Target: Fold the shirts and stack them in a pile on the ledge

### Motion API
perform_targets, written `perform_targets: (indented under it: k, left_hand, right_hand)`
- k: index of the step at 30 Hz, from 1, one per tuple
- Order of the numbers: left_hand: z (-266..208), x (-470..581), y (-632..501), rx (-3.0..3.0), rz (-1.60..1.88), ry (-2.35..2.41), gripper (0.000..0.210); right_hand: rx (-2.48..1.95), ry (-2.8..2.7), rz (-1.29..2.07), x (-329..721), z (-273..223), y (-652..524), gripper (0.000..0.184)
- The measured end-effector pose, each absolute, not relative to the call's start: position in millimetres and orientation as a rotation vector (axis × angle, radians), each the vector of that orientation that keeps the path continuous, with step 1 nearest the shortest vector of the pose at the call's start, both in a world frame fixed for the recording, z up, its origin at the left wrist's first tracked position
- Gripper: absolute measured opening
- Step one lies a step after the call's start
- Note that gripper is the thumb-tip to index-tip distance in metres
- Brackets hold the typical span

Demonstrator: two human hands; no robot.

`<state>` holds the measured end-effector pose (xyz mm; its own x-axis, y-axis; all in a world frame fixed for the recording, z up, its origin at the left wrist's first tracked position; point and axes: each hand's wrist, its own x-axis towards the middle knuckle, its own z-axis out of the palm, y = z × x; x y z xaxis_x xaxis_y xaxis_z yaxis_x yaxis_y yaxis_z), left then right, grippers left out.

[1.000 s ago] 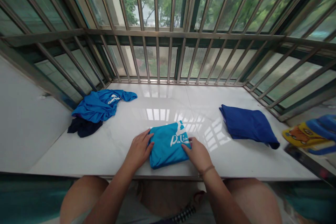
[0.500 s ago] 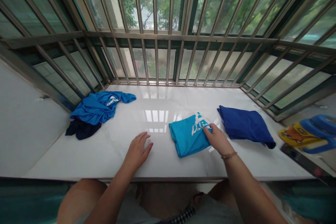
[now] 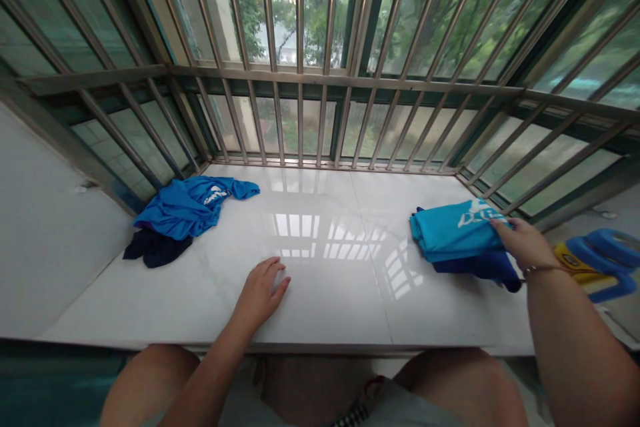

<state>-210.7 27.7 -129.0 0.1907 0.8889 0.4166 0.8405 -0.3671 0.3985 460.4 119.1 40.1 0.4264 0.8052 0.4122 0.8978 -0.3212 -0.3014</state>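
Note:
A folded light-blue shirt [image 3: 445, 230] with white lettering lies over a folded dark-blue garment [image 3: 480, 268] on the right of the white sill. My right hand [image 3: 523, 243] pinches the light-blue shirt's right edge, thumb on top, the other fingers partly hidden. The dark-blue garment shows mostly along the front and at its lower right corner. My left hand [image 3: 263, 290] rests near the sill's front middle, fingers apart, holding nothing. At the far left a crumpled blue shirt [image 3: 183, 207] with white print lies partly on a crumpled navy cloth [image 3: 160, 250].
The glossy white sill [image 3: 320, 300] is bounded by metal window bars [image 3: 300, 127] at the back and sides. A blue and yellow bottle-like container [image 3: 600, 257] with a handle stands at the right, partly behind my right wrist. My knees are below the front edge.
My right hand has carried the folded light-blue shirt from the middle rightward onto the dark-blue garment. My left hand has stayed almost in place.

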Motion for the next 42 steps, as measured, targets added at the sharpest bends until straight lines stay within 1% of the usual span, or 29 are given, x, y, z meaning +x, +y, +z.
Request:
perform_targets:
  k: [2,3,6,9,11,13,15,18,23,29,38,40,42]
  left_hand:
    - [-129.4,-210.7,27.6,2.362,0.912,1.716,0.027]
    - [-129.7,-210.7,27.4,2.361,0.91,1.714,0.027]
    - [-131.1,-210.5,26.6,2.358,0.906,1.723,0.029]
    - [-132.7,-209.9,25.8,2.377,0.895,1.732,0.037]
    - [-133.7,-209.5,25.2,2.403,0.883,1.729,0.044]
    - [-134.2,-209.1,24.5,2.423,0.866,1.731,0.048]
    - [-134.4,-208.8,23.6,2.436,0.844,1.741,0.051]
    - [-134.3,-208.4,22.3,2.438,0.832,1.759,0.053]
    - [-136.5,-209.5,21.1,2.43,0.869,1.779,0.049]
    - [-141.2,-211.6,19.7,2.384,0.936,1.796,0.047]
    - [-138.1,-211.4,20.3,2.375,0.961,1.782,0.04]
    - [-135.2,-210.9,20.0,2.373,0.985,1.766,0.037]
    - [-130.3,-210.1,19.1,2.36,1.0,1.739,0.028]
  right_hand:
    - [-2.312,-1.322,-0.182,476.3,35.5,111.5,0.048]
    - [-2.352,-1.274,-0.161,478.5,31.0,105.8,0.049]
    - [-2.328,-1.271,-0.242,460.6,6.6,84.4,0.066]
    - [-2.123,-1.443,-0.388,409.0,-32.2,57.5,0.074]
    - [-1.961,-1.597,-0.413,361.7,-61.4,35.7,0.073]
    - [-1.788,-1.753,-0.415,312.2,-89.0,12.7,0.066]
    - [-1.723,-1.823,-0.406,268.6,-111.6,-7.9,0.059]
    - [-1.701,-1.844,-0.394,226.4,-131.4,-27.3,0.056]
    - [-1.799,-1.77,-0.348,211.0,-134.7,-31.2,0.05]
    - [-1.786,-1.787,-0.317,213.4,-132.1,-31.1,0.038]
    - [-1.798,-1.772,-0.303,211.2,-131.6,-31.6,0.036]
    - [-1.796,-1.776,-0.303,210.8,-131.1,-31.8,0.035]
    - [-1.792,-1.77,-0.304,210.4,-130.5,-32.1,0.035]
